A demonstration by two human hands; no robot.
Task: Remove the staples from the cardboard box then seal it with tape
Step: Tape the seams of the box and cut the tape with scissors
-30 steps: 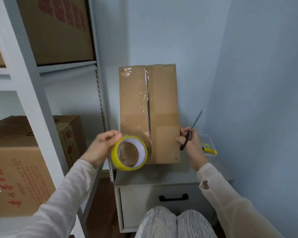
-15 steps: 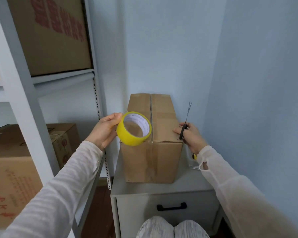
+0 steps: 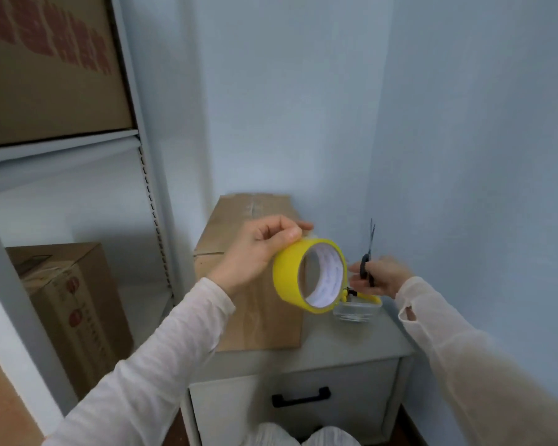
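Yellow tape roll (image 3: 287, 275) shifted right; right hand (image 3: 385, 278), scissors (image 3: 364, 267) off cardboard box (image 3: 264, 323).

We see soft, even, cool light, fairly bright; the walls (image 3: 303, 91) take a bluish cast. Dim shadow gathers behind the shelf post (image 3: 153, 201), left of the box (image 3: 255, 323). Motion smears the right hand (image 3: 388, 275), the scissors (image 3: 371, 235) and most of all the right sleeve (image 3: 496, 381). The left hand (image 3: 255, 252) and tape (image 3: 289, 275) look sharper. The front edge of the cabinet (image 3: 351, 347) is soft. The wide lens bends the shelf post near the left edge.
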